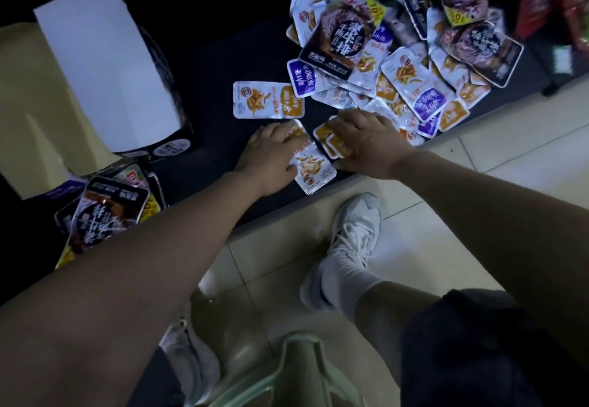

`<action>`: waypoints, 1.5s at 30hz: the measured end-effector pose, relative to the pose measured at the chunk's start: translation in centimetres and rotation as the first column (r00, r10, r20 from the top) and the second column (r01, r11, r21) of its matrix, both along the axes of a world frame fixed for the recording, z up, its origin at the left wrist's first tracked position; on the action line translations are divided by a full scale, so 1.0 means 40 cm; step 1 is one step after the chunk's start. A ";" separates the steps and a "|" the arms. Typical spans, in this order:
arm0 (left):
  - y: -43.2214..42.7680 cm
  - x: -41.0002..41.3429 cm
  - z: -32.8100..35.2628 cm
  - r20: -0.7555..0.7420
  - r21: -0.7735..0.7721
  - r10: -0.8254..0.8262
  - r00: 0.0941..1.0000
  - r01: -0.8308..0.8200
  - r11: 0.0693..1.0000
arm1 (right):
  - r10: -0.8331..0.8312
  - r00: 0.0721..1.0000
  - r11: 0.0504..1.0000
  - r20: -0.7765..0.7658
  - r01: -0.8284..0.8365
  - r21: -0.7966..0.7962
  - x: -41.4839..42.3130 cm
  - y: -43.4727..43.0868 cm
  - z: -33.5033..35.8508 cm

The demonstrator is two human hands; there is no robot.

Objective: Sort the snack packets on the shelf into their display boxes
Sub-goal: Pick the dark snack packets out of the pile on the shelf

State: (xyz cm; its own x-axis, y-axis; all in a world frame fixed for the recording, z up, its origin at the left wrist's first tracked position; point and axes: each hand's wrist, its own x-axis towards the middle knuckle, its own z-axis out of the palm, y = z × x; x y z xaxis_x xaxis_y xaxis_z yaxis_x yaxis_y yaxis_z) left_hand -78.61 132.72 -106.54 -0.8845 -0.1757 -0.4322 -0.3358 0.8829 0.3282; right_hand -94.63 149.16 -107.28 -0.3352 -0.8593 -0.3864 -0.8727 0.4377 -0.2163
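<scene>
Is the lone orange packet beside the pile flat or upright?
Flat: the packet lies face up on the shelf, clear of the pile.
</scene>
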 end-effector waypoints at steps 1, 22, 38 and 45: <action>-0.012 -0.004 0.002 -0.030 -0.031 0.008 1.000 -0.009 0.999 | 0.002 1.000 0.999 0.001 -0.002 -0.047 -0.007 0.001 0.009; -0.085 -0.147 0.018 0.289 -0.089 0.015 0.957 0.012 0.996 | -0.017 1.000 0.998 0.016 0.016 0.066 -0.077 -0.028 -0.034; -0.098 -0.358 -0.011 -0.270 0.019 0.337 0.902 -0.345 0.938 | -0.125 0.991 0.989 -0.044 0.120 -0.087 -0.165 -0.069 -0.015; -0.065 -0.389 -0.055 -0.209 0.187 0.659 0.723 -0.632 0.752 | -0.118 0.979 0.867 0.166 0.183 -0.464 -0.220 -0.037 -0.024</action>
